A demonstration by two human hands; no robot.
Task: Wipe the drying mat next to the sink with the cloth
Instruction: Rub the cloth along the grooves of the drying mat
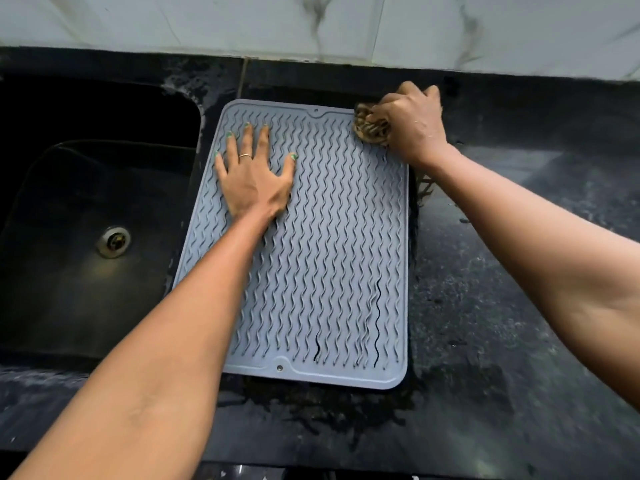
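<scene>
head view looks down on a grey drying mat [311,244] with wavy ridges, lying flat on a dark speckled table [502,271] just right of a black sink [69,202]. the left hand [254,174] lies flat on the mat's upper left part, fingers straight and spread, palm pressing down; a ring sits on one finger and the nails are green. the right hand [412,123] has its fingers curled round a bunched brown patterned cloth [370,128], gripping it at the mat's far right corner, where the cloth touches the mat's edge. a metal drain [113,241] shows in the sink bottom. wet streaks mark the table near the mat's near edge and right side. a pale marble-look wall [311,22] runs behind the table.
</scene>
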